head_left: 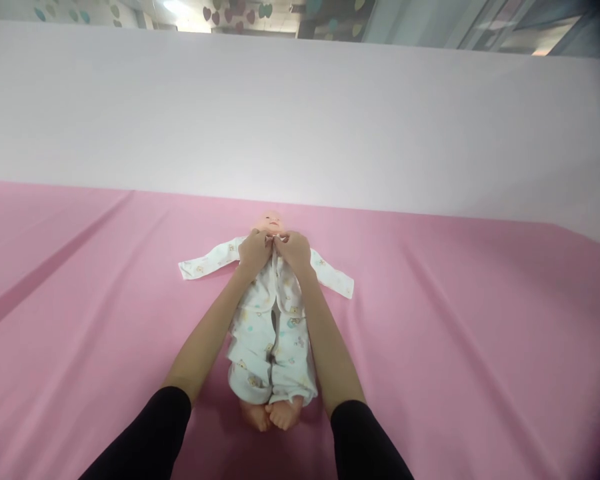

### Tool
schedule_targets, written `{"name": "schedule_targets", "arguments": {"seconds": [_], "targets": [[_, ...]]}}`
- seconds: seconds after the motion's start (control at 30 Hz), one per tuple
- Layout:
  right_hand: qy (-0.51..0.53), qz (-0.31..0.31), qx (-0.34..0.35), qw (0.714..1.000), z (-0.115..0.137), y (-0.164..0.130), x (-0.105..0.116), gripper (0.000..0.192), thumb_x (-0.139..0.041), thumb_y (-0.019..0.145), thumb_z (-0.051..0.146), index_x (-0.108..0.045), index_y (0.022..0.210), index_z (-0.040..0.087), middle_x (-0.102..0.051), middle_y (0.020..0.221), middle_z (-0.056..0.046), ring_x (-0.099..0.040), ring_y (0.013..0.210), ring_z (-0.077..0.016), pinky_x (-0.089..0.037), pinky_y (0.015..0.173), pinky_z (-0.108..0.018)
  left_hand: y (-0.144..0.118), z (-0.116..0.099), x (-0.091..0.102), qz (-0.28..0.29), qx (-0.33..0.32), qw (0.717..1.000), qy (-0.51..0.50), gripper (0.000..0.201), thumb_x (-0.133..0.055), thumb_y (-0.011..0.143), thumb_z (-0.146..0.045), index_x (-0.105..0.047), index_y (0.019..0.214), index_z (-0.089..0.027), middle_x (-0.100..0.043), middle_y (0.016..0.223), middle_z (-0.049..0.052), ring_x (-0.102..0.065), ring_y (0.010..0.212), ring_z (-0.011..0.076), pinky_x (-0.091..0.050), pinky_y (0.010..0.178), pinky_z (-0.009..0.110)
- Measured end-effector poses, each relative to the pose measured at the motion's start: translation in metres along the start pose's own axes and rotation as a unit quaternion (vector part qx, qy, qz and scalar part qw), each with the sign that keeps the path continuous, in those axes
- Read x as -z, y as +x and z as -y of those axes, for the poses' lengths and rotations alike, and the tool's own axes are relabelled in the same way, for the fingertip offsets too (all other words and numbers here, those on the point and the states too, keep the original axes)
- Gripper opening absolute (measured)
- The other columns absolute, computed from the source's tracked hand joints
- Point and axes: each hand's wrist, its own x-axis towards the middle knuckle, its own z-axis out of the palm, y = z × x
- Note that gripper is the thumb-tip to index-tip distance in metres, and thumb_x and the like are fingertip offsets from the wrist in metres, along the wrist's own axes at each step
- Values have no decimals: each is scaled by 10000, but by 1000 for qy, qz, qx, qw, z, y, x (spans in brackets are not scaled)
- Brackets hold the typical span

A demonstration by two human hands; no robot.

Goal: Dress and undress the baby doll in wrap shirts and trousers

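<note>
On one pink sheet (105,333), one doll (270,221), one jacket (264,292), two hands (255,255) (295,252) pinching its neckline

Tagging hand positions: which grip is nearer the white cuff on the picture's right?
Right. The right grip is at the neck of the white top, up and inward from the cuff; the left grip sits beside it, farther across.

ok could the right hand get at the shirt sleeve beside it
Probably yes: the sleeve lies on the pink sheet next to the right hand, with nothing seen between them, though that hand seems to be pinching the shirt front.
</note>
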Motion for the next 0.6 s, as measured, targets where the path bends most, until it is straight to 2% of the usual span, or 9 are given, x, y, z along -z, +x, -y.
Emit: {"name": "schedule_targets", "arguments": {"seconds": [0.1,0.27,0.43,0.6], "targets": [[-47,-3,9,999,5,-4,1,287,-485,846,256,-689,1036,190,-680,997,-88,-615,948,-230,-451,792,-310,0,2,-1,-9,-6,1000,-19,248,-438,918,-284,-641,1056,-249,-628,1048,59,-609,930,202,-425,736,289],[-105,23,50,993,10,-3,6,299,-446,886,322,-705,935,183,-676,935,-122,-617,883,-245,-452,730,-313,1,1,0,-12,4,999,-34,245,-434,899,-199,-639,1023,-250,-642,1076,46,-605,950,197,-428,745,287],[-136,45,77,987,11,-4,10,264,-479,859,271,-694,988,189,-680,949,-112,-614,888,-238,-445,725,-298,0,1,1,-2,8,998,-57,233,-444,892,-192,-637,1009,-253,-646,1080,40,-602,961,194,-430,772,289],[-174,37,79,981,9,-5,13,362,-460,845,177,-640,1159,161,-674,984,-134,-603,944,-268,-441,759,-326,2,4,-3,-13,1,998,-62,218,-446,896,-218,-632,1007,-243,-654,1054,43,-607,941,202,-423,741,292]]}}
